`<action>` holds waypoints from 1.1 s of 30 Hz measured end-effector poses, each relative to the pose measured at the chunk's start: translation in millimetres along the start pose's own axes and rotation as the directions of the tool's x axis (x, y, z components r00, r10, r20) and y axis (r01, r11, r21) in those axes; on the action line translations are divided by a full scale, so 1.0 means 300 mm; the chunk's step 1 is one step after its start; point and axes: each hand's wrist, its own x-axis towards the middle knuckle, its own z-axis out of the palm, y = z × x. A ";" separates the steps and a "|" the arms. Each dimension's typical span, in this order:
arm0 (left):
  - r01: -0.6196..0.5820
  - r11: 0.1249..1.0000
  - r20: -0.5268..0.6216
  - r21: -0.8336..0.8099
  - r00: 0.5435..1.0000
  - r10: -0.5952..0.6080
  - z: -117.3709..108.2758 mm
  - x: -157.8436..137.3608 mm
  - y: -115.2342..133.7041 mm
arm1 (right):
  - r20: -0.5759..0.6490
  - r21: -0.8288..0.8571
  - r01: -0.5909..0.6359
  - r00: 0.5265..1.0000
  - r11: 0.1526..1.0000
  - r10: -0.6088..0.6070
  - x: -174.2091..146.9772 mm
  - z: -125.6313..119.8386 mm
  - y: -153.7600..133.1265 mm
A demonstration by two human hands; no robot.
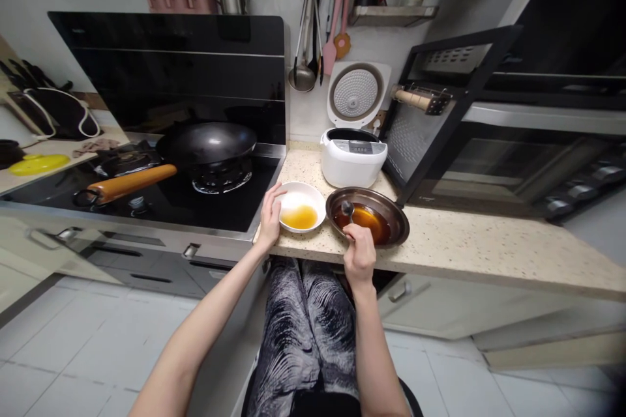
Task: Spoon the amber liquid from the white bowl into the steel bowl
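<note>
Tiled floor [98, 352] below — speckled counter [469, 241], black hob [195, 202], wok [208, 142] behind.

A black wok [208, 142] is sitting on the stove [161, 199]. A white rice cooker [353, 155] is standing open beside an oven door [447, 101].

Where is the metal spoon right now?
In the head view, the metal spoon is in the right hand, its bowl over the amber liquid in the dark round metal dish, just right of the small white bowl steadied by the left hand.
</note>
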 end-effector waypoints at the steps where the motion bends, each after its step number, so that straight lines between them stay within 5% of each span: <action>1: -0.001 1.000 -0.002 0.000 1.000 0.001 0.001 0.000 -0.001 | -0.067 0.020 -0.033 0.997 0.999 0.035 0.001 0.005 -0.011; 6: -0.001 1.000 -0.008 0.005 1.000 0.001 0.002 0.000 -0.001 | -0.212 0.206 -0.199 0.947 0.958 0.243 -0.004 0.039 -0.076; 15: 0.006 1.000 -0.001 -0.005 1.000 -0.006 0.002 -0.001 0.009 | -0.011 0.249 -0.239 0.968 0.938 0.250 -0.041 0.120 -0.122; 26: 0.001 1.000 -0.005 -0.013 1.000 -0.001 0.002 -0.003 -0.001 | 0.017 0.261 -0.277 0.959 0.925 0.282 -0.059 0.154 -0.120; 33: -0.004 1.000 -0.007 -0.011 1.000 0.003 0.002 -0.002 0.005 | 0.034 0.336 -0.411 0.905 0.848 0.425 -0.062 0.162 -0.138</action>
